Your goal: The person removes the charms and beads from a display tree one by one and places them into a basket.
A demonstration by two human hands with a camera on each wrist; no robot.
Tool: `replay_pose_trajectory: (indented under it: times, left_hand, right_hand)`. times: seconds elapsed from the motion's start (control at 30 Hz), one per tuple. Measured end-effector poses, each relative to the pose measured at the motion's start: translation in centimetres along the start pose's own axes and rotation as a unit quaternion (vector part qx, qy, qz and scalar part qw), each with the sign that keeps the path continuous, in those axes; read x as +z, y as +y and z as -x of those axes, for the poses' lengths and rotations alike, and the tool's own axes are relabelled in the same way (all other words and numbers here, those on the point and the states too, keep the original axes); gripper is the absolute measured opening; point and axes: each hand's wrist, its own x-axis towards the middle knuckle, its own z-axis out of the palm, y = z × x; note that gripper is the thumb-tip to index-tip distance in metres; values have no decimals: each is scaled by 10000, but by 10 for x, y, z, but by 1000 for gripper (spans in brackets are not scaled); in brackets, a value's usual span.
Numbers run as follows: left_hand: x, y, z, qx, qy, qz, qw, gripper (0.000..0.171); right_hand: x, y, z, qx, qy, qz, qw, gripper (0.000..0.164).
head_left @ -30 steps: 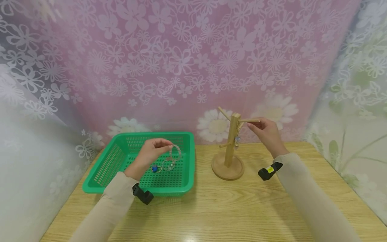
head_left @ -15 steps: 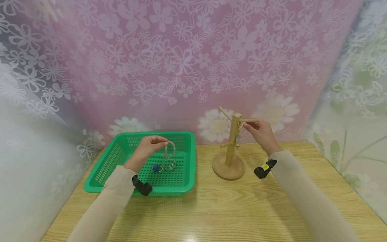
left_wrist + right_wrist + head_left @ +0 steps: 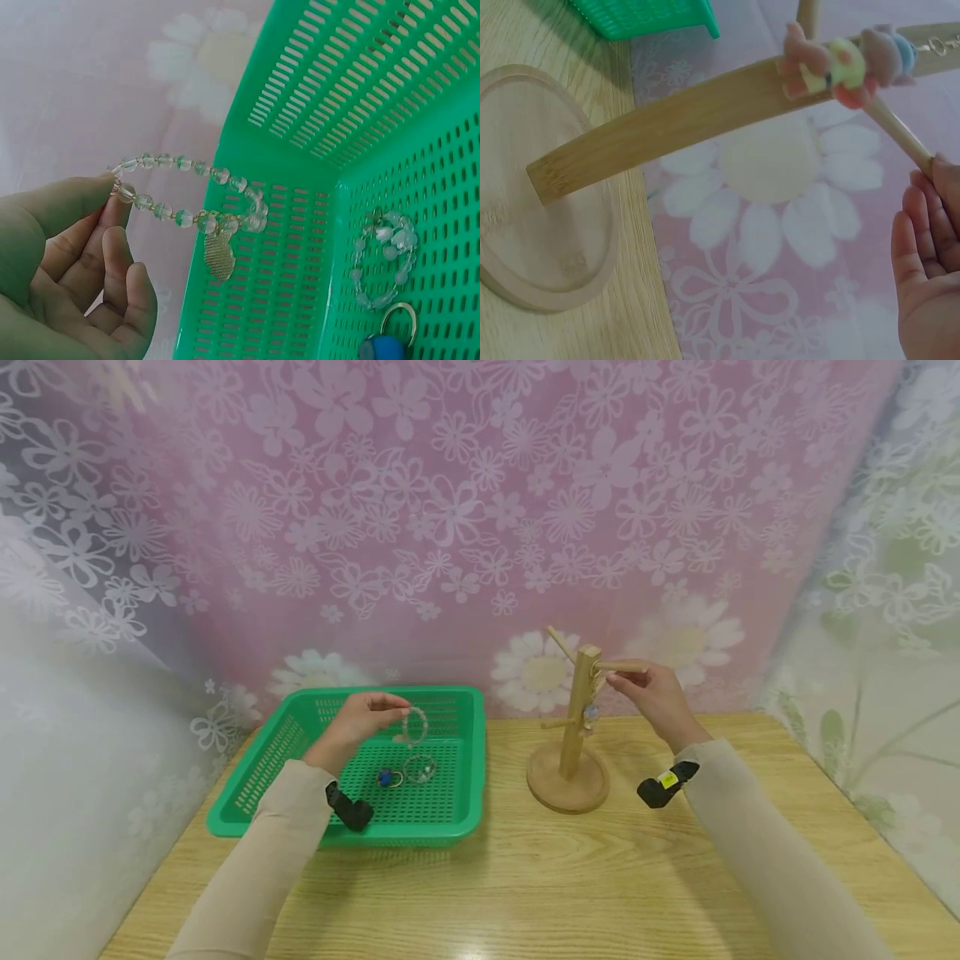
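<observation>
My left hand (image 3: pixel 363 727) pinches a clear beaded bracelet (image 3: pixel 184 217) at one end, above the green plastic basket (image 3: pixel 480 777). A small gold charm (image 3: pixel 219 256) dangles from the bracelet. My right hand (image 3: pixel 660 697) is at the right side of a wooden jewelry stand (image 3: pixel 576 718), its thumb and fingers pinching the end of a peg (image 3: pixel 901 135). A keychain with a small figure (image 3: pixel 847 67) hangs against the post. The right wrist view shows that figure in yellow and pink, its ring partly cut off.
Inside the basket lie a second clear bracelet (image 3: pixel 386 262) with white beads and a blue keychain (image 3: pixel 386 777) with a metal ring. Other pegs stick out to the left of the stand. A floral curtain (image 3: pixel 450 527) hangs behind the wooden table (image 3: pixel 525 885).
The left hand has moved left and slightly up with the bracelet. The right hand has shifted a little toward the post, and the stand has turned and moved slightly nearer.
</observation>
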Motion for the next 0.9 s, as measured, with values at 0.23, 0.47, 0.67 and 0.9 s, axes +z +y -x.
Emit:
replay_pose_trajectory:
  times: [0.23, 0.47, 0.67, 0.9]
  left_hand:
    - [-8, -6, -4, -3, -32, -137, 9999, 31]
    - [-13, -12, -9, -29, -58, -195, 9998, 33]
    - [-18, -22, -15, -172, -67, -295, 9994, 36]
    - [-19, -31, -18, -351, -95, -405, 9985, 36]
  right_hand:
    - [-1, 0, 10, 128, -90, -227, 9996, 48]
    - [-1, 3, 23, 58, 168, -189, 9997, 42]
    - [2, 4, 38, -158, 446, -406, 9981, 33]
    - [8, 4, 52, -332, 551, -915, 9937, 21]
